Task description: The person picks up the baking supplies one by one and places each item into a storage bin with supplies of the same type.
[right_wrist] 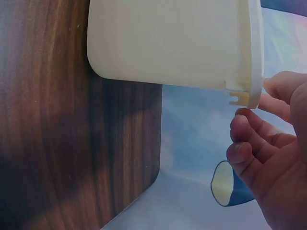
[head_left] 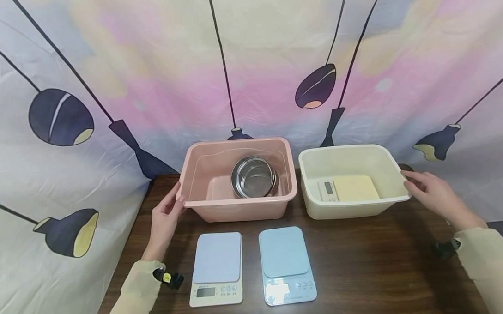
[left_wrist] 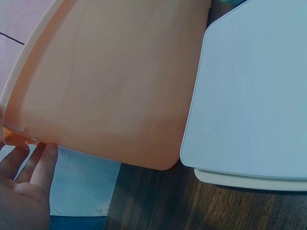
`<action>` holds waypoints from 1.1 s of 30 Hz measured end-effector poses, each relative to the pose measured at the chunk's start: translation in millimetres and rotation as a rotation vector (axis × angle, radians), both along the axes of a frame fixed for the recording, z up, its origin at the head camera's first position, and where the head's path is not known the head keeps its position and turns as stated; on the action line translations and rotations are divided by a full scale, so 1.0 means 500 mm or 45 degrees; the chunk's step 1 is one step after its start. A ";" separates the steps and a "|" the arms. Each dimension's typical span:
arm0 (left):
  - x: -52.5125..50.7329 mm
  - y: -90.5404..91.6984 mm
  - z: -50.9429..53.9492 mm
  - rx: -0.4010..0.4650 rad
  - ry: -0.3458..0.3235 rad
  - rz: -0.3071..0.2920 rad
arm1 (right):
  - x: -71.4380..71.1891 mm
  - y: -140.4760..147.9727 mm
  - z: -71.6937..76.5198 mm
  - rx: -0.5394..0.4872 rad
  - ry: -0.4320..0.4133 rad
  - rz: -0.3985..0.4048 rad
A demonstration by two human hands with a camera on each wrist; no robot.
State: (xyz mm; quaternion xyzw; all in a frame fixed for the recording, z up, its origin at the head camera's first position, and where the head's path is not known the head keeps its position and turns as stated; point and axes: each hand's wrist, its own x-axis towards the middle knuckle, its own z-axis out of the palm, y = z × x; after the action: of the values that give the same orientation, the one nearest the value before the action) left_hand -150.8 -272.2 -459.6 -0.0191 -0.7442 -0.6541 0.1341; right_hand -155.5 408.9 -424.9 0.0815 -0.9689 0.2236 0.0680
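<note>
A pink plastic basin stands on the left, with several nested round metal bowls inside. My left hand is at its left end; the extended fingers touch just beneath the rim, and the thumb is mostly hidden in the left wrist view. A cream-white basin on the right holds a pale yellow kitchen scale. At that basin's right end, my right hand touches the outer rim. Its lower fingers are loosely bent below the rim, apart from the wall.
In front of the basins lie a white kitchen scale and a light blue one, side by side on the dark wooden table. A printed curtain hangs behind. A narrow gap separates the two basins.
</note>
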 end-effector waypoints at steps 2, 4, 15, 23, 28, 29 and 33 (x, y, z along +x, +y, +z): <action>0.000 0.000 0.000 0.005 -0.002 0.001 | 0.002 0.003 -0.004 -0.020 -0.016 0.002; 0.000 0.001 0.000 0.014 -0.004 -0.002 | 0.005 0.006 -0.007 -0.046 -0.051 0.006; 0.001 0.002 -0.002 -0.006 -0.009 0.006 | 0.018 0.013 -0.025 -0.132 -0.087 0.014; 0.015 0.019 0.003 -0.244 -0.020 0.122 | 0.030 0.015 -0.036 -0.192 -0.085 0.018; 0.026 0.026 0.011 -0.278 -0.030 0.155 | 0.037 0.015 -0.041 -0.219 -0.093 0.008; 0.030 0.027 0.013 -0.288 -0.037 0.162 | 0.038 0.014 -0.042 -0.226 -0.093 0.005; 0.048 0.036 0.021 -0.331 -0.056 0.211 | 0.043 0.012 -0.046 -0.247 -0.086 -0.005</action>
State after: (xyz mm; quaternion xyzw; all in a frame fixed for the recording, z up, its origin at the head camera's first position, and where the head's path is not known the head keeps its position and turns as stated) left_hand -126.9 -254.0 -449.0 0.0396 -0.8243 -0.5393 0.1676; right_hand -134.2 415.0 -448.0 0.0651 -0.9446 0.3188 0.0432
